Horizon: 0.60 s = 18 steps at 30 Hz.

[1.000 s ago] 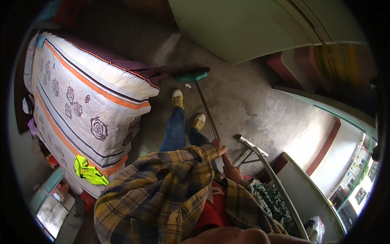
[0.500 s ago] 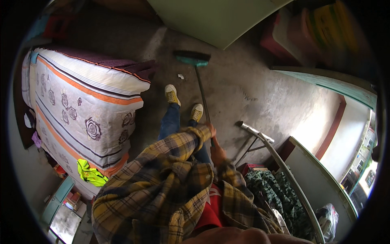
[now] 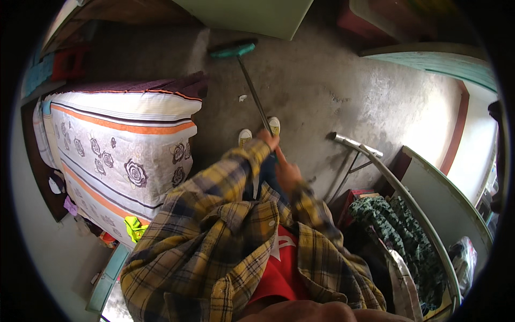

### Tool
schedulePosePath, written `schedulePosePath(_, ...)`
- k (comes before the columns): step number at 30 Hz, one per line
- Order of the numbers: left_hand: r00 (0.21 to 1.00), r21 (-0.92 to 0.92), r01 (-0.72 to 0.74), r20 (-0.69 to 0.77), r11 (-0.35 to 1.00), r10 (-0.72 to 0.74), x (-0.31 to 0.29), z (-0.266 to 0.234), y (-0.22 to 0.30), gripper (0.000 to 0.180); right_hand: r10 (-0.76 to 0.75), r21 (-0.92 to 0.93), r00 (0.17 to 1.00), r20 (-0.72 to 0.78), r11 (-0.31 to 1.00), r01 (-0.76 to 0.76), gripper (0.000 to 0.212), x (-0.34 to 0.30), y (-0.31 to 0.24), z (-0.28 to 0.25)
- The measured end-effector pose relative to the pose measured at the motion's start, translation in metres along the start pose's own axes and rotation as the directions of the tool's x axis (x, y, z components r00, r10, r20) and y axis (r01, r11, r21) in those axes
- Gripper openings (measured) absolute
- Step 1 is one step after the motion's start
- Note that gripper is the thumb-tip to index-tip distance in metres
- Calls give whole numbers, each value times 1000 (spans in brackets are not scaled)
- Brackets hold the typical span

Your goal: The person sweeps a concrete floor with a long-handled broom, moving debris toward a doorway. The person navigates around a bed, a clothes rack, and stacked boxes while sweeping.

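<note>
Both my hands are on the dark handle of a broom [image 3: 251, 88]. My left hand [image 3: 267, 139] is wrapped round the handle farther from my body, and my right hand [image 3: 288, 174] is closed round it nearer to me. The handle slants away to the upper left. Its green head [image 3: 233, 51] is over the concrete floor near the pale green panel, its dark bristles partly hidden. Between the broom head and my shoes lies a small white scrap [image 3: 242, 98], left of the handle and apart from it.
A bed [image 3: 118, 139] with a flowered cover stands at left, a bright yellow-green cloth [image 3: 135, 229] on its near end. To the right are a metal-legged frame [image 3: 357, 144] and camouflage fabric [image 3: 399, 231]. A pale green panel [image 3: 247, 16] juts in at the far side.
My view has shifted, and the broom head has swung left and farther away from the white scrap. My right foot has come forward past the left. Both hands keep hold of the handle.
</note>
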<state>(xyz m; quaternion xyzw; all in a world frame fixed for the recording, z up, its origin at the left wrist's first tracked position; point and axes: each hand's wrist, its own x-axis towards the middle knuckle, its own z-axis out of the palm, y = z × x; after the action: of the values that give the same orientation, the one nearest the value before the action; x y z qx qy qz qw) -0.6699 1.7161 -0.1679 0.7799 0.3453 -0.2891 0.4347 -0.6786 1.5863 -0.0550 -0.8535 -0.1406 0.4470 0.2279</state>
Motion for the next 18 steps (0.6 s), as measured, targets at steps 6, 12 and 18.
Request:
schedulePosePath(6,972,169,40,220,985,-78,25,-10,-39,43,0,-132,998,59,991,8,63,30,2,57)
schedulePosePath(12,795,218,127,561,968,-230,-84,47,-82,64,59,-216,992,113,976,-33,66,-104,36,110)
schedulePosePath(18,785,208,-72,615,975,-73,-164,57,-99,53,-307,-104,950,60,945,311,72,-175,58,106)
